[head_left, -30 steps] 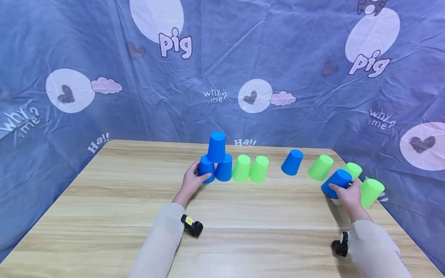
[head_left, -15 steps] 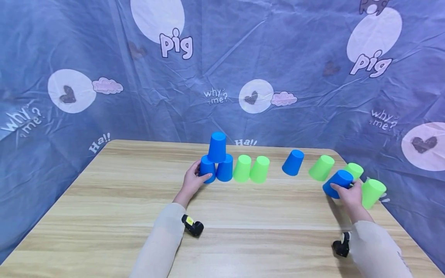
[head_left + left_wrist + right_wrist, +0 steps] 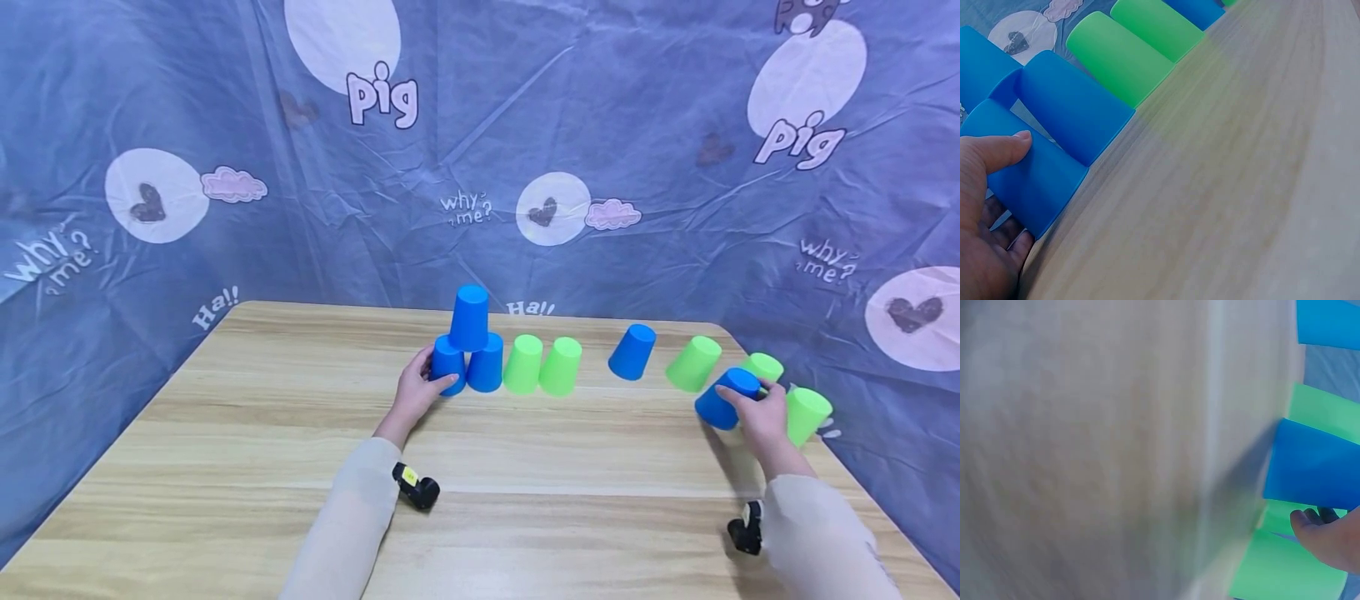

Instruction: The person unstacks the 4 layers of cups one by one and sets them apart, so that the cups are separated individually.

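Observation:
My left hand [image 3: 415, 390] holds the lower left blue cup [image 3: 448, 367], thumb across its front and fingers behind, as the left wrist view shows. Beside it stands a second blue cup [image 3: 485, 363], and a third blue cup [image 3: 470, 318] rests upside down across both. On the right, my right hand [image 3: 765, 419] is at another upside-down blue cup [image 3: 723, 400] standing on the table. Its thumb overlaps that cup in the head view. In the right wrist view, the thumb [image 3: 1316, 534] lies beside the cup, fingers loosely bent and partly hidden.
Two green cups [image 3: 523, 364] stand right of the stack. Farther right are a lone blue cup [image 3: 632, 352], a green cup [image 3: 693, 363], and two more green ones, one [image 3: 808, 414] close by the right hand. A printed blue cloth [image 3: 480, 150] hangs behind the wooden table [image 3: 525, 517].
My right hand has shifted slightly up and to the right against the blue cup, which stays in place. The left hand and the stack have not moved.

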